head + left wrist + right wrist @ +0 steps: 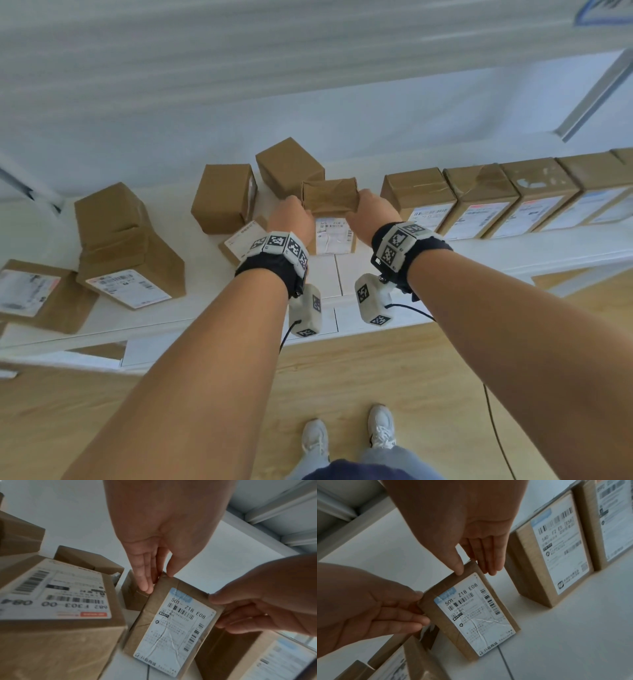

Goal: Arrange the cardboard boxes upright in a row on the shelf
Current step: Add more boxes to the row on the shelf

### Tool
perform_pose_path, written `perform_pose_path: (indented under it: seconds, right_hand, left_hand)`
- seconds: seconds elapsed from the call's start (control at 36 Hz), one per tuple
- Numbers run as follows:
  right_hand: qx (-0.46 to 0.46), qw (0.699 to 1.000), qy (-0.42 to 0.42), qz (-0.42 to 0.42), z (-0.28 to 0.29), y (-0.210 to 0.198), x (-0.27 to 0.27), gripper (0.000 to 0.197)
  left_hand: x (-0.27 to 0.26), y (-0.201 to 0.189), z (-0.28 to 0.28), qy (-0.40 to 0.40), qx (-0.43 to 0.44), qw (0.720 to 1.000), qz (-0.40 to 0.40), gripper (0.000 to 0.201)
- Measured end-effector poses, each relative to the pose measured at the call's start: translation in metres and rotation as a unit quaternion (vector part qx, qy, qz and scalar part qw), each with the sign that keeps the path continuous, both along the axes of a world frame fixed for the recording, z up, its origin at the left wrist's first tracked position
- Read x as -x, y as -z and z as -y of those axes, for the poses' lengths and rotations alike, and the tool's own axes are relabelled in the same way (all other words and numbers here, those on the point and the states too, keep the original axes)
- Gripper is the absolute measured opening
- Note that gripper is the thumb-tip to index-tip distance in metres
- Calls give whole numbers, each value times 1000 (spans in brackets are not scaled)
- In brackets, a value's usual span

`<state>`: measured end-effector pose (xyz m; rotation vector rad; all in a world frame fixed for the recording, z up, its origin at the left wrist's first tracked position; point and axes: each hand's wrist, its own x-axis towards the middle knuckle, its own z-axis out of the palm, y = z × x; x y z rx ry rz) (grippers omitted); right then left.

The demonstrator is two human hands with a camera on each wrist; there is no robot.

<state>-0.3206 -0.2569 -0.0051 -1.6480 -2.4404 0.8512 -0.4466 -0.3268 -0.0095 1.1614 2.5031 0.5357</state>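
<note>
A small brown cardboard box [329, 197] with a white shipping label stands upright at the middle of the white shelf [342, 308]. Its bottom is on or just above the surface. My left hand [291, 216] holds its upper left side. My right hand [368, 212] holds its upper right side. In the left wrist view, the left hand [158, 580] has its thumb on the top front corner of the box [173, 626] and its fingers along the side. In the right wrist view, the right hand [476, 566] pinches the box [471, 615] the same way.
A row of upright labelled boxes [421, 198] runs along the shelf to the right, a gap away from the held box. Loose boxes lie to the left: two behind [224, 198] [289, 166], a flat one [243, 240] under my left wrist, and tilted ones [126, 246] further left.
</note>
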Motion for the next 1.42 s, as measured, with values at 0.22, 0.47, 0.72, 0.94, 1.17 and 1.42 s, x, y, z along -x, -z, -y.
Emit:
perform_pose_path:
  seconds: [0.22,0.47,0.72,0.94,1.17,1.42]
  right_hand:
    - [-63,995,-32,75,-18,-8,-30,30]
    - [-167,983,-48,57,-30,-15,-50,38]
    - [-143,986,-57,69,-42,-2,-77,51]
    - [-154,983,-68,70,-44,3,-82,58]
    - [-152,983,-65,79,-45,1,-78,49]
    - [-159,982,-97,20,-34,-18,-51,53]
  left_hand:
    - [-35,4,-11,-2,3,1000,19,30]
    - [-40,8,-21,-46,-37,998,20,36]
    - [-54,8,-31,-31,-28,999,30,42]
    - [-71,10,-37,-24,-19,999,22,48]
    - [-68,10,-35,-28,-3,999,19,48]
    - [-45,0,-7,-29,16,998,-46,43]
